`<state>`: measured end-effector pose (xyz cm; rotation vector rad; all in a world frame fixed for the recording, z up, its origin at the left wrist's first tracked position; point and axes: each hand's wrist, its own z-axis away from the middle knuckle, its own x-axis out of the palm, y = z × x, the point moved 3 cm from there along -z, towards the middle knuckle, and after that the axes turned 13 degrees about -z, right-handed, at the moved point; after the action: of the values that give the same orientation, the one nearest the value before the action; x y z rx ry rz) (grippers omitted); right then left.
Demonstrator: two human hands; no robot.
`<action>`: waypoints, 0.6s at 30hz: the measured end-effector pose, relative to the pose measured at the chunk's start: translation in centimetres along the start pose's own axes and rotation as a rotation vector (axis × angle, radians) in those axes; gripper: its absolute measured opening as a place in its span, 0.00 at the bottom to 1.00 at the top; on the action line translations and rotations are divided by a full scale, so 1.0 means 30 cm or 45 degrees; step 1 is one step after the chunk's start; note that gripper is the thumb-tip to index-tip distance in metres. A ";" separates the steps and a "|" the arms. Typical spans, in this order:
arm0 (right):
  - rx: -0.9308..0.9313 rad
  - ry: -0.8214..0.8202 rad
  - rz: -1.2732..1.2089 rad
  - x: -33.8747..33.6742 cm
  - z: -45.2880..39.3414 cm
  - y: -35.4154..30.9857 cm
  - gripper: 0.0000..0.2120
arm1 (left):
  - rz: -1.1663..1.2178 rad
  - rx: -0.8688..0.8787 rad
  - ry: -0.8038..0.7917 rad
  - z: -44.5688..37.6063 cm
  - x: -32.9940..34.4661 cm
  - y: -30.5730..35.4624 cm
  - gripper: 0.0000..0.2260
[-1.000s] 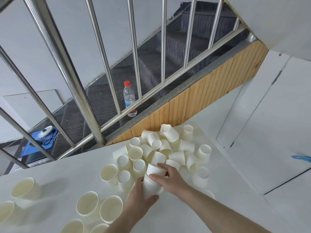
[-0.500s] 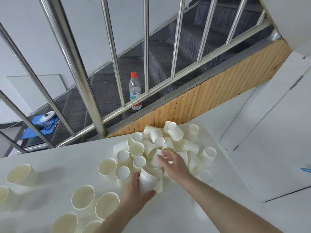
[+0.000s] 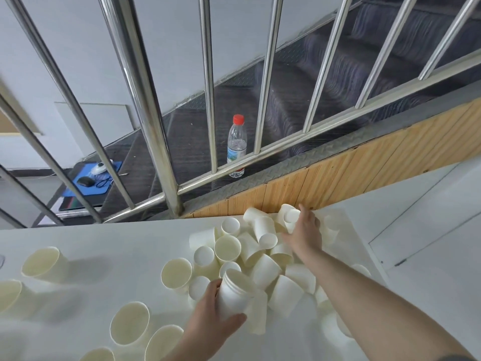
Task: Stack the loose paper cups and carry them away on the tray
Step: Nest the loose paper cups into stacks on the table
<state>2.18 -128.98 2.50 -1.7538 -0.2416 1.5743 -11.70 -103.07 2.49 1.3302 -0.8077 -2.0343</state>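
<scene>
Stack of cups: a short nested stack, rims up and tilted, at the near edge of the cup heap, lifted slightly above the white table.
Left hand: fingers and thumb curled round the lower part of the stack, holding it; it sits on the near side of the heap, much as it did half a second ago.
Right hand: reached across to the far side of the heap, fingers extended and resting on the cups there, fingertips against a tipped cup at the far edge (whether that cup is actually gripped cannot be told). Half a second ago this hand was over the middle of the heap, close to the stack; it has since moved away from the stack toward the wooden panel.
Cup heap: many loose white paper cups, most on their sides or upside down, piled against one another between the two hands.
Upright cups: several standing open-mouthed to the left of the heap, spread along the table and well apart from each other.
Wooden panel: just behind the heap, under the stair edge.
Railing: steel bars rising beyond the heap.
Water bottle: red-capped, upright on the dark stair tread beyond the heap, behind the railing.
</scene>
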 end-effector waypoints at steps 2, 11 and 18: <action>0.044 -0.002 -0.028 0.012 -0.029 0.010 0.46 | 0.016 0.005 0.015 -0.015 -0.003 0.006 0.30; 0.053 0.045 0.010 0.023 -0.064 0.056 0.30 | -0.011 -0.023 0.042 -0.036 -0.006 0.000 0.30; -0.166 0.133 -0.416 -0.064 0.041 -0.039 0.31 | -0.049 -0.047 0.052 -0.028 -0.009 0.013 0.30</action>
<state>1.01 -128.81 4.76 -1.7840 -0.5604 1.2529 -10.78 -103.27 2.66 1.3715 -0.7281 -2.0352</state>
